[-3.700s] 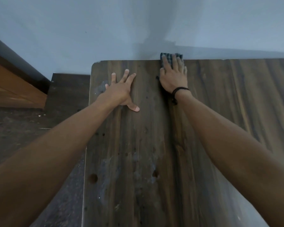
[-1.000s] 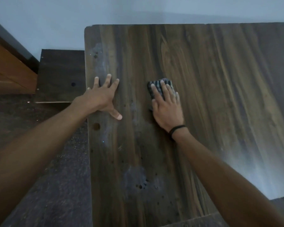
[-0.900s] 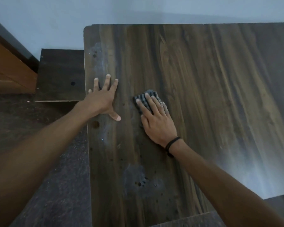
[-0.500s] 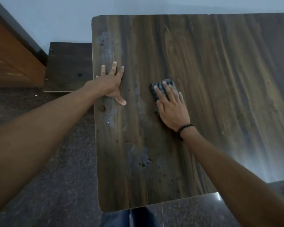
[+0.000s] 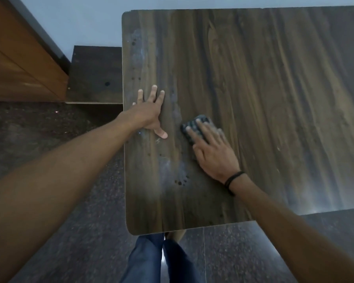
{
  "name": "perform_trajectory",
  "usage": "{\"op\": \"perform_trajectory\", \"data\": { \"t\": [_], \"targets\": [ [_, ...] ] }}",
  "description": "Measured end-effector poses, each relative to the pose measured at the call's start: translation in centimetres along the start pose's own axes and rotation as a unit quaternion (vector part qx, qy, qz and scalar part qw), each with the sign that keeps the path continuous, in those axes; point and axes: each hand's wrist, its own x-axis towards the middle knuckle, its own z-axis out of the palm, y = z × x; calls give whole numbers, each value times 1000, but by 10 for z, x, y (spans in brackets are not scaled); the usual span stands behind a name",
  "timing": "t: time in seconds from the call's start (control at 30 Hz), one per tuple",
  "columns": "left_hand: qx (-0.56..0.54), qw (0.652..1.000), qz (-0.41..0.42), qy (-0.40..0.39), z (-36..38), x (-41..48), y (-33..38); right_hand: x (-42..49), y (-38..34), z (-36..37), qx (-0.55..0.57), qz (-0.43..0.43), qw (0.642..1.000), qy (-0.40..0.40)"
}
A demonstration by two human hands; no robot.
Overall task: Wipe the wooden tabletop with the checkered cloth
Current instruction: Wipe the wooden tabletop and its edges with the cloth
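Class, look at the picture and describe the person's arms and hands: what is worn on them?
The left forearm and right forearm are bare, no sleeves in view. The right hand has a thin black band round its wrist. The left hand and wrist wear nothing. No gloves or rings show.

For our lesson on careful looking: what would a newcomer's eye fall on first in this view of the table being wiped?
The right hand presses a dark checkered cloth flat on the wooden tabletop, left of its middle. The left hand lies spread by the left edge. Pale smears and dark spots mark the wood nearer the person.
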Motion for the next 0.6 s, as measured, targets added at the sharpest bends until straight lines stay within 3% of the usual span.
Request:
{"op": "perform_trajectory", "data": {
  "t": [0.1, 0.13, 0.27, 0.4, 0.43, 0.53, 0.6],
  "targets": [
    [5, 1000, 1, 0, -1, 2, -1, 17, 4, -4, 27, 154, 987, 42],
    [6, 1000, 5, 3, 0, 4, -1, 12, -11, 1, 30, 167, 984, 48],
    [7, 1000, 5, 8, 3, 4, -4, -36, -20, 8, 15, -8, 1000, 0],
    [19, 1000, -3, 4, 0, -3, 1, -5, -8, 0, 36, 177, 983, 39],
    [23, 1000, -1, 5, 1, -6, 4, -10, -22, 5, 29, 169, 985, 31],
    [29, 999, -2, -15, 17, -23, 10, -52, -28, 14, 8, 17, 1000, 4],
    [22, 999, -3, -27, 32, -34, 9, -54, -9, 8, 4, 60, 998, 25]
  ]
}}
